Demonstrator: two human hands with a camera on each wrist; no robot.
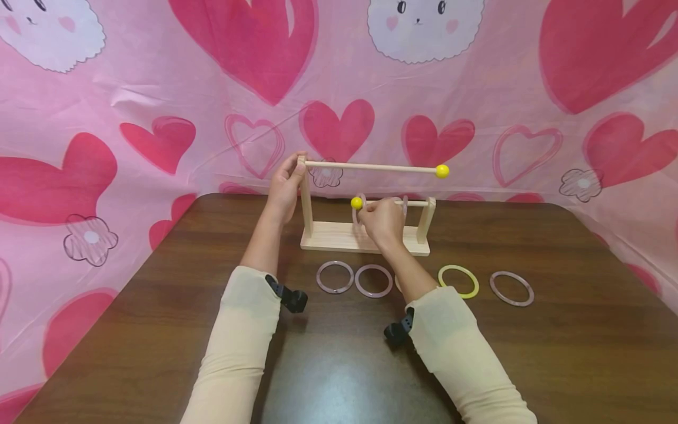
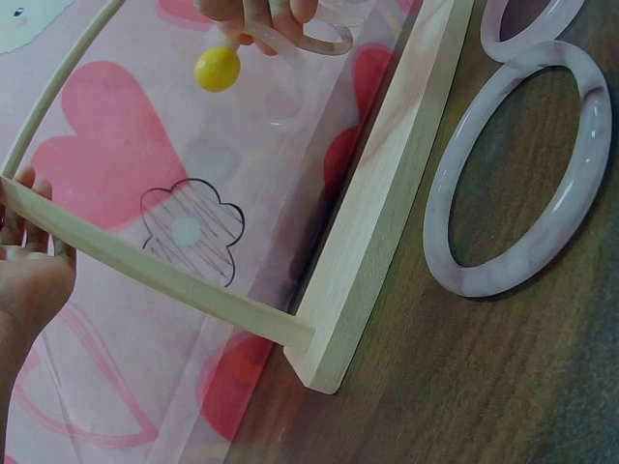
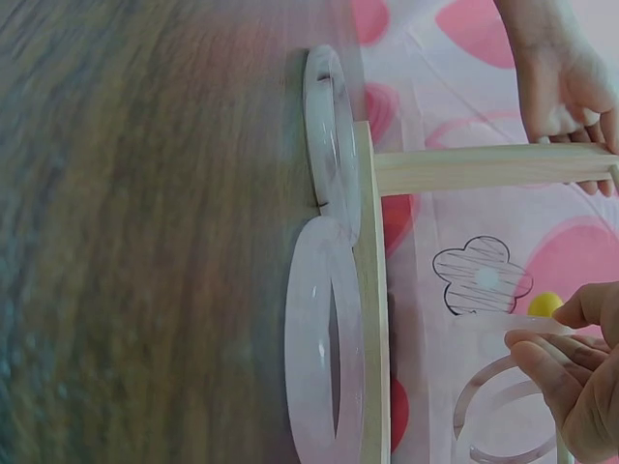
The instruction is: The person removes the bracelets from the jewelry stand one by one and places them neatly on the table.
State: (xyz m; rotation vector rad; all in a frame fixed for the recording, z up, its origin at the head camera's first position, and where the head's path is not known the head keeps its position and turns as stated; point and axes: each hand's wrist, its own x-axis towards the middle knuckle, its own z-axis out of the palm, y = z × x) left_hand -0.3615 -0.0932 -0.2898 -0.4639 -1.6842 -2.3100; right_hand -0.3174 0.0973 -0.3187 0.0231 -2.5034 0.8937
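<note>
A wooden stand [image 1: 339,237] has two posts, each with a rod ending in a yellow ball. My left hand [image 1: 284,187] grips the top of its tall left post [image 1: 306,203], thumb in front. At the lower rod, my right hand [image 1: 382,224] pinches a pale pink bangle [image 1: 355,217] between thumb and fingers, close behind the lower yellow ball [image 1: 356,202]. Another pale bangle [image 1: 405,206] hangs on that rod, nearer the short right post [image 1: 426,221]. The right hand covers part of the rod. The upper rod [image 1: 371,167] carries no bangle.
Before the stand, two pale purple bangles lie side by side, the left bangle [image 1: 318,277] and its neighbour [image 1: 357,281]. Right of them are a yellow bangle [image 1: 477,287] and another purplish bangle [image 1: 492,282]. My right forearm mostly hides one more ring [image 1: 398,284]. A pink heart-print cloth [image 1: 339,76] hangs behind.
</note>
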